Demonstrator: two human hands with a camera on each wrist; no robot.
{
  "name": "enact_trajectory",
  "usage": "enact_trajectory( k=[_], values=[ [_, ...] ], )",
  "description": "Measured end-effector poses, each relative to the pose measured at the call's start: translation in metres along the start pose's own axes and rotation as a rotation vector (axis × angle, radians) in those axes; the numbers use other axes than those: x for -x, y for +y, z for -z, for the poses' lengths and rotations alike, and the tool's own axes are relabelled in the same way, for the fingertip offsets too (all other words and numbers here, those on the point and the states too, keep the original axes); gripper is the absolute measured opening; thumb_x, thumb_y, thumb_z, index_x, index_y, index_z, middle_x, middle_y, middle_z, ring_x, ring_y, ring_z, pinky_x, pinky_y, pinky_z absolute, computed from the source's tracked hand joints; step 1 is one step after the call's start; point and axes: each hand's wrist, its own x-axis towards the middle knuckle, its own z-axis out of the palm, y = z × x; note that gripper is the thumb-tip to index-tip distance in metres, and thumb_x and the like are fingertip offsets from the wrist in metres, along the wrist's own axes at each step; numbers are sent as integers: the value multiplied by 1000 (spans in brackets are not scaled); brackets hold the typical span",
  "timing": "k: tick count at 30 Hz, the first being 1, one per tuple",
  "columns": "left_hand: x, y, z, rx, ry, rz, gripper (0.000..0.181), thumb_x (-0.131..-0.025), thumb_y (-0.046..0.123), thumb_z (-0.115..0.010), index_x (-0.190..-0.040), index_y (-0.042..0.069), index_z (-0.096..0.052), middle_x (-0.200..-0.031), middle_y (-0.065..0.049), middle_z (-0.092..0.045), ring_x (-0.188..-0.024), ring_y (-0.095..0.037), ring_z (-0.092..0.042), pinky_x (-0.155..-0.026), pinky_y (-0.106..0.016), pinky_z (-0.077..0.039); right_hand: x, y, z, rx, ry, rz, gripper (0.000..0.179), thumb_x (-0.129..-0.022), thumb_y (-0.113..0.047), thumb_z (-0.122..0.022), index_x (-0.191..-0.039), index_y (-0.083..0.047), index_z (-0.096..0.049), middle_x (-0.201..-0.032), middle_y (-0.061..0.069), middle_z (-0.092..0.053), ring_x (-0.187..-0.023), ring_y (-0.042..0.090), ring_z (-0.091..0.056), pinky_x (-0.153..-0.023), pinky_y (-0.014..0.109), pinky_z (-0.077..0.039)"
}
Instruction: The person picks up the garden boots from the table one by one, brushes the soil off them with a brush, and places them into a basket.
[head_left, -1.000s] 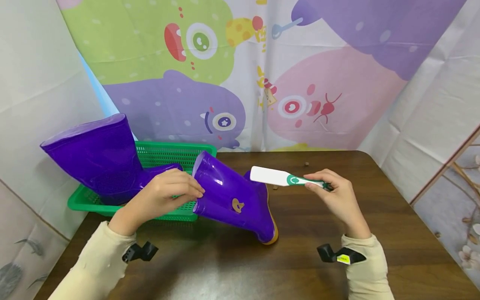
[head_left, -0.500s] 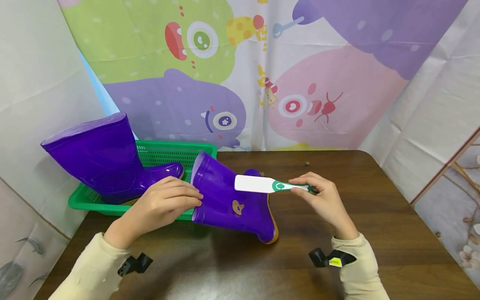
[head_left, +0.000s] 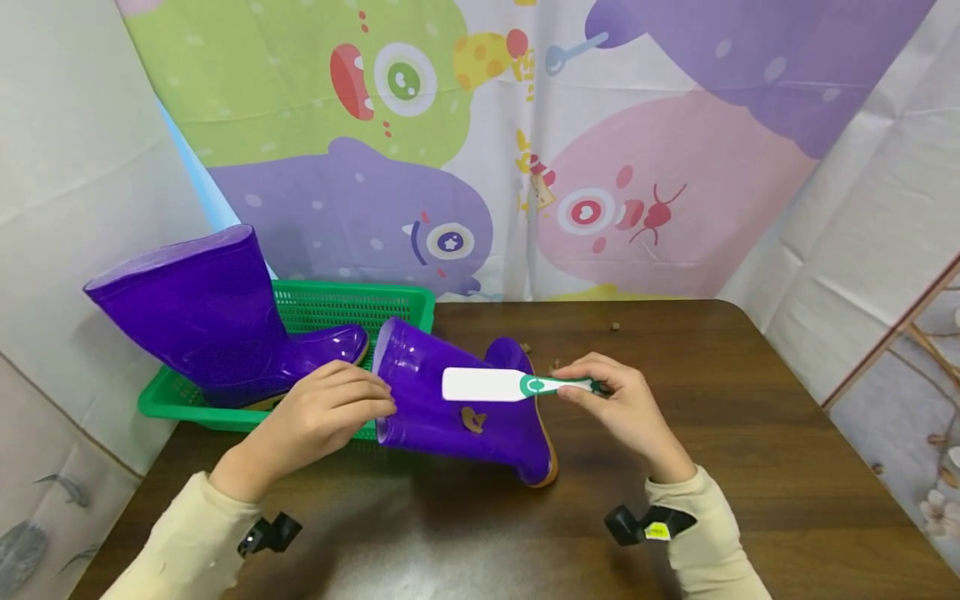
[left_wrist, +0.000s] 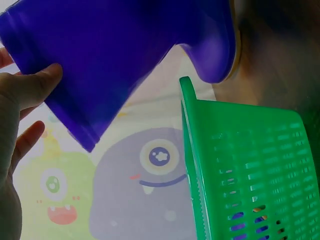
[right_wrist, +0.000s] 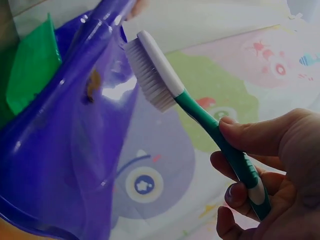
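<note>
My left hand (head_left: 322,421) grips the top edge of a purple rain boot (head_left: 427,433), thumb on one side and fingers on the other. The boot leans with its tan sole to the right, and a brown smear (head_left: 473,419) marks its shaft. In my right hand (head_left: 618,408) is a scrubbing brush (right_wrist: 165,75) with a white head, green handle and pale bristles, pinched between thumb and fingers. Seen from the head, the brush head overlaps the shaft just above the smear; in the right wrist view its bristles face the boot.
A second purple boot (head_left: 217,325) stands in a green plastic basket (head_left: 405,298) at the left. Small brown crumbs (head_left: 615,327) lie on the dark wooden table (head_left: 750,400), a few beside the held boot. A cartoon-print curtain (head_left: 420,200) hangs behind.
My right hand has brought the brush left and down, over the boot's shaft. The boot's top edge has tipped slightly lower and left, with my left hand moving along.
</note>
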Motion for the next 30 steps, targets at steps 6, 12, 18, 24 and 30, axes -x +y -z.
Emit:
enact_trajectory(
  k=[6,12,18,24,30],
  values=[
    [-2,1,1,-15,10,-32,31,-104,2,-44,-89,6,-71,-91,-4,-71,-86,-24,-67,-74,-36,-52,0,-1,-12,-46,-40,3,17,-86,4,-73,-103,0,-75,-92,6,-69,-77,10,-57,-61,22,-46],
    [-5,1,4,-46,17,-50,31,-105,4,-46,-87,5,-71,-91,-6,-71,-84,-24,-68,-72,-36,-53,4,7,-19,-74,-87,-30,16,-88,1,-73,-104,-1,-76,-94,5,-70,-81,12,-59,-64,22,-48],
    [-6,0,7,-49,19,-54,30,-105,9,-49,-85,6,-71,-90,-5,-71,-82,-24,-67,-71,-36,-53,11,16,-12,-82,-109,-106,14,-89,-4,-73,-103,-3,-77,-94,5,-71,-81,14,-60,-65,25,-49],
    [-4,0,8,4,38,-21,30,-105,10,-50,-86,6,-72,-90,-5,-71,-82,-23,-67,-73,-35,-52,14,27,-1,-32,-104,-85,13,-87,-1,-75,-100,0,-77,-89,5,-71,-73,14,-58,-60,24,-47],
    [-4,0,7,58,65,11,27,-104,12,-53,-88,6,-74,-91,-5,-71,-83,-23,-67,-74,-34,-51,15,32,8,8,-109,-80,14,-85,-1,-76,-99,-1,-77,-88,4,-71,-72,11,-58,-60,24,-46]
  ],
)
